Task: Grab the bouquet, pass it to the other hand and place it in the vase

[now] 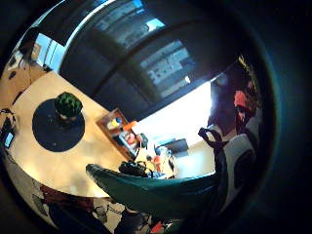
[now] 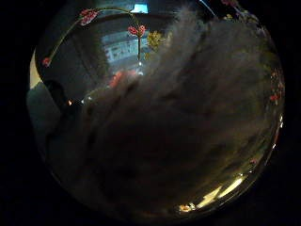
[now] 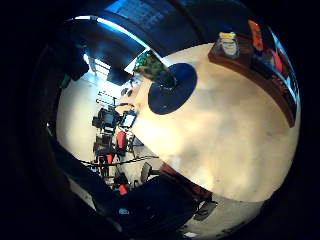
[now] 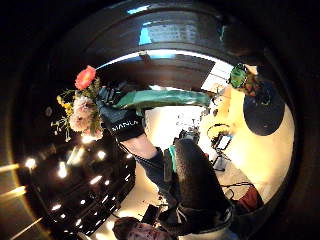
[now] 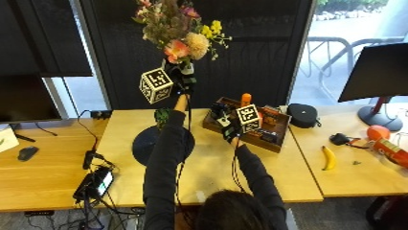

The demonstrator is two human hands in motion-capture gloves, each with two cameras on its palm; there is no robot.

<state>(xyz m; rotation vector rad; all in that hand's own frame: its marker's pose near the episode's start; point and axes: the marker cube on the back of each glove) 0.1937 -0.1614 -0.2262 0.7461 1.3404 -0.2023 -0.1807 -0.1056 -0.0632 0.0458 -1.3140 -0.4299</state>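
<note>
Left hand: raised high above the tabletop, fingers curled round the lower stems of the bouquet. The right thumb-side palm view confirms this: a gloved hand wraps the green stem bundle just below the blooms. The bouquet's long axis runs roughly upright in the outside view, flowers on top and stems passing down through the fist.

Right hand: held low, out over the tabletop just in front of the wooden tray, well apart from the bouquet and well below it. Its fingers cannot be made out; whether spread or curled, I cannot tell. Nothing is seen in that hand.

Vase: standing on a dark round mat on the tabletop, almost directly beneath the raised left forearm. It is partly hidden by the sleeve in the outside view (the left little-finger palm view shows it more plainly, a green faceted form upright on the mat).

Judgement: pick-up is complete, hand-over not yet done. The governing relation is that the free stem ends lie below the left fist, up and to the left of the right hand. The right hand would need to rise toward that lower stem length. The vase lies nearer the left arm than the right.
</note>
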